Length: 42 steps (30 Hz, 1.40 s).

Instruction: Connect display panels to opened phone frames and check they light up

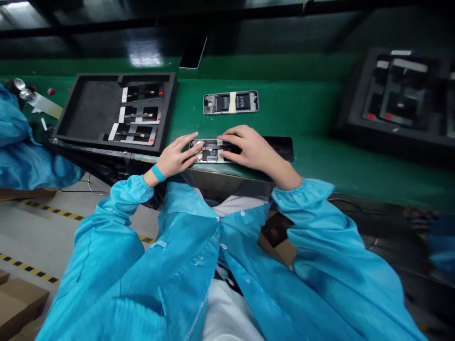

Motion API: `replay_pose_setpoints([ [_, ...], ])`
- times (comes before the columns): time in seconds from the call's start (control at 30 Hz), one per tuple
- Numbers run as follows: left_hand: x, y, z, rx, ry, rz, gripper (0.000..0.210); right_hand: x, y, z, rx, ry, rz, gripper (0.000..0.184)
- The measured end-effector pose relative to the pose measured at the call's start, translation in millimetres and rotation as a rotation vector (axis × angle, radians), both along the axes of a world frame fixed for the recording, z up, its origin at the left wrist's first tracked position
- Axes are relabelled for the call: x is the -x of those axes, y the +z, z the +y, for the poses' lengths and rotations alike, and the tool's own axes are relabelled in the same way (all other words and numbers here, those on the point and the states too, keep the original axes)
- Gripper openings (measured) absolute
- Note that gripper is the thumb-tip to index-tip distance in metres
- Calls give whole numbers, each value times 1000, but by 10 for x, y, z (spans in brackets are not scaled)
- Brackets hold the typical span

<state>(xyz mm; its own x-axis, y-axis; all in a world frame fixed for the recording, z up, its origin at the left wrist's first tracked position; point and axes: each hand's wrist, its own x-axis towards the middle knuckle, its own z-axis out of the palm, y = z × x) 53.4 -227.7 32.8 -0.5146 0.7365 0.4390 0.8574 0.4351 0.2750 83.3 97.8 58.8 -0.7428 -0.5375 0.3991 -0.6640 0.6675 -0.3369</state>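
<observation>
An opened phone (212,154) lies crosswise near the bench's front edge, its inner parts facing up and a pale tape strip across it. My left hand (178,155) grips its left end, fingers spread over the frame and inner parts. Over the right part is my right hand (249,149), fingers curved and fingertips on the phone by the tape. A dark cable-like strip runs between the two hands. To the right, partly under my right hand, lies a black glossy panel (282,148). Beyond them rests a second opened phone (245,102), with a battery and pale tape.
On the left, a black foam tray (90,143) holds several screen parts (137,134). Another dark tray (350,118) with screen parts stands right. A dark phone (193,54) lies at the back of the green bench (305,106). Someone's blue sleeve (31,156) is at far left.
</observation>
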Motion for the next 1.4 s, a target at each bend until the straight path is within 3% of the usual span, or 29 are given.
replay_pose_setpoints([
  [0.13,26,36,133,-21,-42,-68,85,-20,37,464,-49,-13,-93,91],
  [0.23,114,64,305,34,-114,-152,103,-79,60,733,-91,-28,-186,105],
  [0.37,203,49,449,28,-195,-213,103,-199,71,849,-90,-58,-237,101],
  [0.57,195,70,453,26,-180,-239,112,-240,53,818,-35,-52,-241,97],
  [0.9,214,50,456,56,-169,-208,105,-248,92,666,-16,-10,-243,99],
  [1.07,213,66,453,61,-186,-213,103,-358,79,702,-43,-48,-194,89],
  [1.27,147,128,389,7,-126,-199,101,-407,45,775,-39,-78,-194,95],
  [1.4,5,171,175,-16,-20,-197,83,-413,32,809,-10,-96,-203,92],
])
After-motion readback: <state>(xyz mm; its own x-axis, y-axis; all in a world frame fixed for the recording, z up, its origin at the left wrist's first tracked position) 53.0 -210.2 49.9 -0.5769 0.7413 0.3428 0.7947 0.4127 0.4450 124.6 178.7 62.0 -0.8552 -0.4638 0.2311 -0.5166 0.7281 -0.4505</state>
